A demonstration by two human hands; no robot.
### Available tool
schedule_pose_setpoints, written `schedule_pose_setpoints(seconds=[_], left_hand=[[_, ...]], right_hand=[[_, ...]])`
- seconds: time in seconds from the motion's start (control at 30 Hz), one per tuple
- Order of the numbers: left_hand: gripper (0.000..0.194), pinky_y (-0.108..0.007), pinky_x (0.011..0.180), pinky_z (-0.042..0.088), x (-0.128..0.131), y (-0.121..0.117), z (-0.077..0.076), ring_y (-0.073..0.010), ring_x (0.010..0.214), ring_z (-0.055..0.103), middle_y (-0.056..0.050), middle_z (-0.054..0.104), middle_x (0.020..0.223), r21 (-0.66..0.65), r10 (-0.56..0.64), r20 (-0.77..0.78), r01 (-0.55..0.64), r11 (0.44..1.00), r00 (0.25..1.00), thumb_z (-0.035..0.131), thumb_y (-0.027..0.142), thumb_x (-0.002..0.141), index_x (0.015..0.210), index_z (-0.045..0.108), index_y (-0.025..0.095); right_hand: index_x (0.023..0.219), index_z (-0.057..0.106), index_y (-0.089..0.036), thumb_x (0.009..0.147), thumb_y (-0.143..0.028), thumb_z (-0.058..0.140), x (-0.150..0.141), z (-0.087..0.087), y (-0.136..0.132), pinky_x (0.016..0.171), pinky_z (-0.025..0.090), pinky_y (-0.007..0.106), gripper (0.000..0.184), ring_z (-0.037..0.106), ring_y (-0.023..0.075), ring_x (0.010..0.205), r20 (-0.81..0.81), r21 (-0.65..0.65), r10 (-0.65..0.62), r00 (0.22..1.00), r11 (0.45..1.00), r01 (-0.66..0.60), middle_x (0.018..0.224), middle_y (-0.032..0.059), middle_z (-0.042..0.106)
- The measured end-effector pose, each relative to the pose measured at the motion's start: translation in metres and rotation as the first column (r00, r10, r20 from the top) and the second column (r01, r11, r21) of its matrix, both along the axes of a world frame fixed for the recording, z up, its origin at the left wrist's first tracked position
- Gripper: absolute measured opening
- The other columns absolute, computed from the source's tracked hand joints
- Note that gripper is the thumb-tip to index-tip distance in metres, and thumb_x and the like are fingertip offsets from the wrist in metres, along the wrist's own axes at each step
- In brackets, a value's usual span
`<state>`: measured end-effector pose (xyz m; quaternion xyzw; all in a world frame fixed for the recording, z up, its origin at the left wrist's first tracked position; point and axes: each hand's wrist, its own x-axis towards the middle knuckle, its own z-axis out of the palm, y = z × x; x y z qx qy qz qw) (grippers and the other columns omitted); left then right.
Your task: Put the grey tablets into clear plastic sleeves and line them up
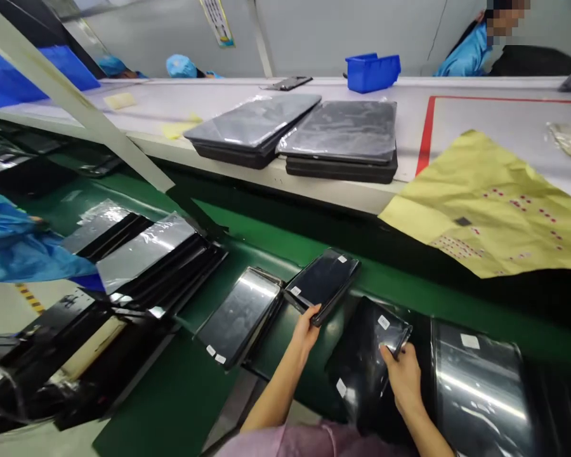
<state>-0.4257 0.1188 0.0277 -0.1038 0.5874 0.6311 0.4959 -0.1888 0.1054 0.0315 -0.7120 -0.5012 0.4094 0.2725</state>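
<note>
My left hand (307,330) is closed on the near edge of a dark glossy screen panel (324,279), its thumb on top. Two small white stickers mark that panel. Further right, my right hand (404,374) grips the right edge of another dark screen panel (361,349), which has a shiny film-like surface and two white labels. Left of my left hand, a stack of similar panels (242,314) lies on the green surface (157,387). A larger glossy dark sheet with one label (480,381) is to the right of my right hand.
Stacked film-covered panels (342,130) rest on a white shelf (162,149) beside a blue bin (374,73). A yellow marked sheet (495,203) hangs over the shelf edge. More panels (147,254) and a blue sleeve (23,244) are at left. Other people are beyond the shelf.
</note>
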Motion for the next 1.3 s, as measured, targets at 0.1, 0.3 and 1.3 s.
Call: schedule_pose_setpoints(seconds=[0.1, 0.3, 1.3], left_hand=[[0.015, -0.022, 0.067, 0.055, 0.037, -0.064, -0.003, -0.0091, 0.061, 0.063, 0.001, 0.065, 0.066, -0.051, 0.013, 0.012, -0.012, 0.999, 1.000, 0.066, 0.005, 0.079, 0.068, 0.061, 0.011], [0.017, -0.031, 0.079, 0.057, 0.061, -0.128, -0.016, -0.0166, 0.070, 0.069, -0.003, 0.067, 0.065, -0.246, -0.175, -0.115, 0.143, 0.959, 0.978, 0.069, 0.018, 0.079, 0.067, 0.057, 0.016], [0.077, -0.038, 0.114, 0.038, 0.089, -0.106, 0.187, -0.0267, 0.137, 0.044, -0.005, 0.043, 0.152, 0.244, -0.491, -0.718, 0.839, 0.486, 0.493, 0.056, 0.044, 0.091, 0.154, 0.014, 0.032]], right_hand=[[0.097, 0.053, -0.021, 0.076, -0.060, 0.054, 0.008, 0.032, -0.015, 0.069, 0.052, 0.032, 0.044, 0.070, 0.0270, 0.082, 0.006, 0.016, 0.057, 0.998, 0.998, -0.057, 0.087, 0.0091, 0.073], [0.105, 0.059, -0.019, 0.081, -0.045, 0.053, 0.022, 0.062, -0.011, 0.069, 0.050, 0.034, 0.037, 0.068, 0.0259, 0.075, 0.091, 0.030, 0.140, 0.986, 0.989, -0.143, 0.081, 0.0077, 0.072], [0.123, 0.063, -0.020, 0.080, -0.036, 0.072, 0.077, 0.182, -0.047, 0.088, 0.053, 0.035, 0.047, 0.067, 0.0245, 0.101, -0.626, 0.315, -0.081, 0.776, 0.884, 0.346, 0.110, 0.0080, 0.071]])
